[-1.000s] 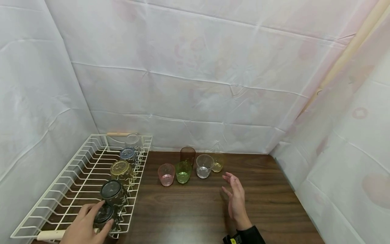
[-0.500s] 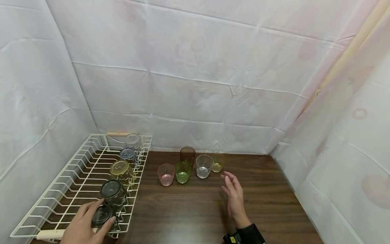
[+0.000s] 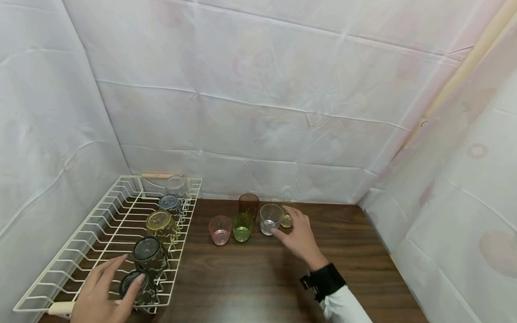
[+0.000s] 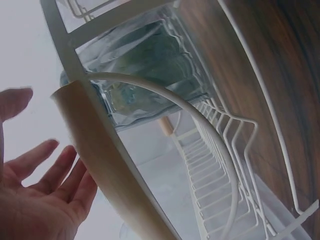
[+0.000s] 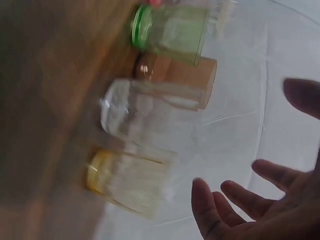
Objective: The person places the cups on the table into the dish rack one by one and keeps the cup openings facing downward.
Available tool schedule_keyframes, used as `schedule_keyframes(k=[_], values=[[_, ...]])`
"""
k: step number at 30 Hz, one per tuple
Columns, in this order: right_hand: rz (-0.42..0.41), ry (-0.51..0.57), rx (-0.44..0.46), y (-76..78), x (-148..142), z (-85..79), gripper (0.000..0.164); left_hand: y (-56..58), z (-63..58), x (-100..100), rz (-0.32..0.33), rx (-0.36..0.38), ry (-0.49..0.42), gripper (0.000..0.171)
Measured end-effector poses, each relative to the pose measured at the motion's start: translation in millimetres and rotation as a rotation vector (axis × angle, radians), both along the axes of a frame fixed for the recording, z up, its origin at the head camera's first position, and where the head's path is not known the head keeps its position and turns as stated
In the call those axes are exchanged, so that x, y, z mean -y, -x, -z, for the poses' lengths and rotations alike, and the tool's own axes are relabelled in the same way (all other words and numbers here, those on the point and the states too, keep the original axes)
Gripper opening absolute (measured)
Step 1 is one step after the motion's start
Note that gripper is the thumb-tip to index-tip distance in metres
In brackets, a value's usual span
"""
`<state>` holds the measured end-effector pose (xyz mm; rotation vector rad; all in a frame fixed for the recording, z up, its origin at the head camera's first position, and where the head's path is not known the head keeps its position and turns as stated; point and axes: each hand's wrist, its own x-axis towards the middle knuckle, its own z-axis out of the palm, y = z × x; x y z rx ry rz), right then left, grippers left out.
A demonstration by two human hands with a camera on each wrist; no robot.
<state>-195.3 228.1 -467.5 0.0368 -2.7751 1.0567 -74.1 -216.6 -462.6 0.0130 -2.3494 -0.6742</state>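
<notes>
In the head view my left hand hovers with thumb and fingers spread around the nearest dark upside-down glass in the rack. The left wrist view shows the same hand with spread fingers beside the rack's wooden handle; a dark glass stands behind it. My right hand reaches to the upright clear glass, thumb at its near side and fingertips by its rim. The fingers partly cover a yellow glass. In the right wrist view the right hand is spread, nothing in its grasp.
A white wire dish rack lines the left side. In it stand another dark glass, a yellow one, a blue one and a clear one. Pink, green and brown glasses stand by the back wall.
My left hand has let go of the near dark glass and drawn slightly left and down. The right hand has moved left and forward to the clear glass.
</notes>
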Motion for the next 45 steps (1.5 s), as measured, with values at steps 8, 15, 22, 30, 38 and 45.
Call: schedule_keyframes(k=[8, 15, 22, 30, 38, 45], values=[[-0.174, -0.363, 0.076, 42.6, 21.3, -14.4, 0.091, 0.1, -16.1, -1.0, -0.055, -0.108, -0.214, 0.046], [-0.21, -0.452, 0.168, 56.2, 29.0, -8.1, 0.093, -2.0, -18.7, -2.1, -0.095, -0.063, -0.243, 0.035], [-0.183, -0.451, 0.177, 56.0, 28.6, -0.4, 0.095, -4.7, -10.9, -3.3, -0.072, -0.026, -0.205, 0.036], [-0.187, -0.511, 0.169, 58.7, 26.7, -4.6, 0.089, -6.1, -11.5, -6.4, -0.092, -0.026, -0.197, 0.035], [-0.214, -0.514, 0.18, 50.0, 29.6, -7.1, 0.088, -7.6, -8.9, -6.6, -0.128, -0.056, -0.179, 0.035], [-0.255, -0.5, 0.159, 46.6, 32.7, -5.4, 0.085, -13.0, -9.0, -7.4, -0.171, 0.027, -0.154, 0.034]])
